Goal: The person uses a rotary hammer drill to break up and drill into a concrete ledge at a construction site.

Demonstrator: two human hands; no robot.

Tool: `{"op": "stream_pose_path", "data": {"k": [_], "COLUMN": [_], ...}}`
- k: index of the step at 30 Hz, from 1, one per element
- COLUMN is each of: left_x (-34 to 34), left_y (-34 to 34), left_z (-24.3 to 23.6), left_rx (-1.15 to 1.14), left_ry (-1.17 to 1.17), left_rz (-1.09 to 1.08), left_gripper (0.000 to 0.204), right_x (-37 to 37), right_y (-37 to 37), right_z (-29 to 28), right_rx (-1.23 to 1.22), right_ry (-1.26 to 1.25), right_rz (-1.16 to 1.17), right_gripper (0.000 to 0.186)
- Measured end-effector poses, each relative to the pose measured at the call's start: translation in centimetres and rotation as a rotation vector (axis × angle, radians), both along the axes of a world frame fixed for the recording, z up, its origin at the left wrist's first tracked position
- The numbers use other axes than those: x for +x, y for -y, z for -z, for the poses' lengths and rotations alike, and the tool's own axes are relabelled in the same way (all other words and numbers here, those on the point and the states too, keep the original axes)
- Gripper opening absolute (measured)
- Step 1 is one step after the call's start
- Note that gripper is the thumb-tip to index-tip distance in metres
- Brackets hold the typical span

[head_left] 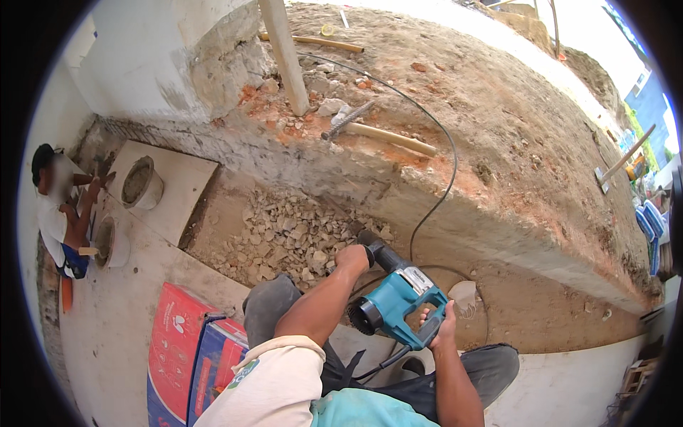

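Note:
A teal demolition hammer [400, 299] with a black front barrel lies across my lap, tilted toward the base of the low wall. My left hand [351, 259] is closed at its front end near the black barrel, around what looks like a side grip, mostly hidden by the hand. My right hand [444, 329] is wrapped around the rear handle. The tool's nose points at broken rubble [288, 235] and the wall's foot; where its tip touches, I cannot make out. A black cable [455, 160] loops over the ledge and past the tool.
A wooden-handled tool [391, 138] lies on the dirt ledge beside a leaning wooden post [284, 60]. Red and blue boxes [174, 341] stand at my left. Beyond, a person [60, 220] crouches by two buckets [144, 186]. A pale cup-shaped thing [464, 293] sits on the dirt.

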State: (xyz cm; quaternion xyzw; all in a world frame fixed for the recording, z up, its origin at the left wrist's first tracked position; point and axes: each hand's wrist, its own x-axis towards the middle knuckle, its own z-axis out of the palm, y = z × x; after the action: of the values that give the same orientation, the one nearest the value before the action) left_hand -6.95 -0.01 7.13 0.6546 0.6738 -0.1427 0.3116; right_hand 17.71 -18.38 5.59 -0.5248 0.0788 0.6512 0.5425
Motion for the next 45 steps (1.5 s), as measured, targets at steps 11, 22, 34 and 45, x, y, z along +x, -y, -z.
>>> {"op": "stream_pose_path", "data": {"k": [11, 22, 34, 45], "left_x": [-2.2, -3.2, -3.1, -0.9], "left_y": [-1.9, -3.1, -3.6, -2.0], "left_z": [1.4, 3.8, 6.3, 3.4], "left_rx": [0.114, 0.091, 0.056, 0.042], "left_ry": [-0.007, -0.041, 0.064, 0.050], "left_rz": [-0.033, -0.094, -0.164, -0.050], "left_gripper": [0.024, 0.025, 0.026, 0.026], "right_x": [-3.4, -3.5, -0.8, 0.4], "right_y": [-1.2, -4.1, -6.9, -4.1], "right_z": [2.1, 2.6, 2.6, 2.6], "right_rx": [-0.033, -0.053, 0.015, 0.013], "right_ry": [-0.054, -0.027, -0.015, 0.000], "right_rz": [0.027, -0.042, -0.150, -0.058], "right_gripper": [0.079, 0.076, 0.074, 0.073]}}
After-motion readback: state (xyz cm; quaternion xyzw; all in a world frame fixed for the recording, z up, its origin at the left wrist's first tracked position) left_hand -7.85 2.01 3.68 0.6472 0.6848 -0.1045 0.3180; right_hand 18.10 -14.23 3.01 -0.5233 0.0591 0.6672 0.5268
